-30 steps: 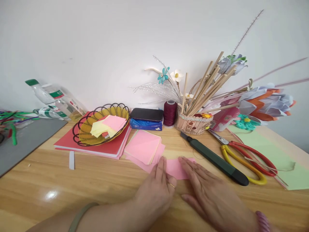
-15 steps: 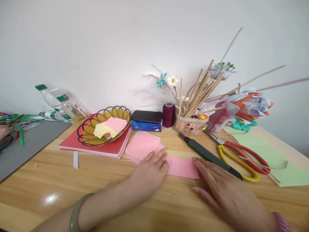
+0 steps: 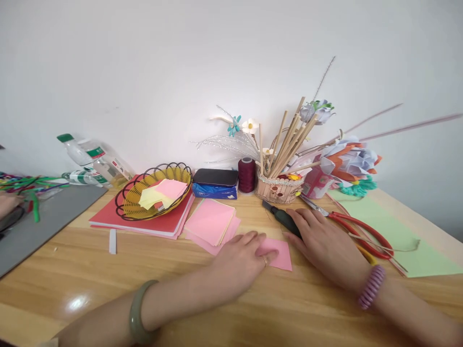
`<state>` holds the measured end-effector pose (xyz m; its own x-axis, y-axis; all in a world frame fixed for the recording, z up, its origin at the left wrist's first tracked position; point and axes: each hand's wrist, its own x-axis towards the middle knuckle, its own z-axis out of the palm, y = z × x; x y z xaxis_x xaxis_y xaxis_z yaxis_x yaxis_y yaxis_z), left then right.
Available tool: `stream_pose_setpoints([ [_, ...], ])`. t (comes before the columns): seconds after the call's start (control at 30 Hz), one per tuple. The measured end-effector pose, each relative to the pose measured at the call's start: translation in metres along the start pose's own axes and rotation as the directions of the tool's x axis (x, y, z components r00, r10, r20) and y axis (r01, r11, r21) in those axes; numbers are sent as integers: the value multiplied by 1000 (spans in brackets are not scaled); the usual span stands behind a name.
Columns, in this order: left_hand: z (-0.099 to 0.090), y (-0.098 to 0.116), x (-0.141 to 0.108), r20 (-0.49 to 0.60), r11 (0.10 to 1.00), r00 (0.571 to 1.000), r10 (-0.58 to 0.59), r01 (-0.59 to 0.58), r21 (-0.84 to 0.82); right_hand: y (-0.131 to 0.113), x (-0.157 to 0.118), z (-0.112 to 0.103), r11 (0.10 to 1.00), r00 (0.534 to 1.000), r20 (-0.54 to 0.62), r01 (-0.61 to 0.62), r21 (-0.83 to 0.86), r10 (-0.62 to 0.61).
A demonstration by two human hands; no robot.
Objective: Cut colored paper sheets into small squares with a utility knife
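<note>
The left hand [image 3: 237, 270] rests loosely open on the pink strip [image 3: 284, 255], its fingers hiding the left end; the rest reaches towards four o'clock. Next, the dark green cutter [image 3: 285, 221] runs ten to four o'clock, nearer the right hand [image 3: 325, 246], whose slightly bent fingers lie over it (whether they grip, I cannot tell). That hand covers its lower end and, partly, the scissors' yellow handle [image 3: 367, 254].

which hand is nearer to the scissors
Right. Your right hand is on the green cutter, just left of the scissors; your left hand is farther left, on the pink paper.
</note>
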<state>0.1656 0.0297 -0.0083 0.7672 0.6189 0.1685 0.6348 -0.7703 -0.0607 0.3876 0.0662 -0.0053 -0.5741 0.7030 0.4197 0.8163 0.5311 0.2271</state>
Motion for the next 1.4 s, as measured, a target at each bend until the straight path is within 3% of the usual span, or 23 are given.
stream_pose_setpoints([
  [0.07, 4, -7, 3, 11, 997, 1000, 26, -25, -80, 0, 2, 6, 1000, 1000, 23, 10, 1, -10],
  [0.27, 3, -33, 13, -34, 954, 993, -111, 97, -282, 3, -5, 1, 1000, 1000, 26, -8, 1, 8],
  [0.5, 3, -14, 25, -14, 944, 958, -287, 281, -174, 6, -25, -17, 1000, 999, -34, -15, -14, 15],
  [0.6, 5, -15, 27, 26, 955, 968, -251, 252, -157, 7, -37, -19, 1000, 999, -45, -7, -14, 7],
  [0.73, 7, -31, 23, 81, 975, 989, -126, 139, -174, 6, -47, -21, 998, 995, -79, 67, 13, -66],
  [0.9, 8, -41, 17, 135, 982, 983, -124, 141, -126, 2, -51, -20, 994, 994, -101, 61, 94, -52],
  [0.97, 10, -39, 16, 155, 984, 981, -118, 137, -118, 2, -54, -19, 983, 997, -56, 53, 178, -43],
  [1.13, 16, -38, 16, 170, 980, 977, -128, 150, -128, 3, -68, -17, 907, 981, 187, -35, 420, -49],
  [1.27, 15, -45, 17, 126, 969, 983, -138, 160, -188, 0, -79, -15, 903, 940, 328, -58, 425, -93],
  [1.4, 13, -49, 18, 118, 950, 976, -182, 206, -233, -6, -82, -14, 912, 909, 394, -41, 407, -135],
])
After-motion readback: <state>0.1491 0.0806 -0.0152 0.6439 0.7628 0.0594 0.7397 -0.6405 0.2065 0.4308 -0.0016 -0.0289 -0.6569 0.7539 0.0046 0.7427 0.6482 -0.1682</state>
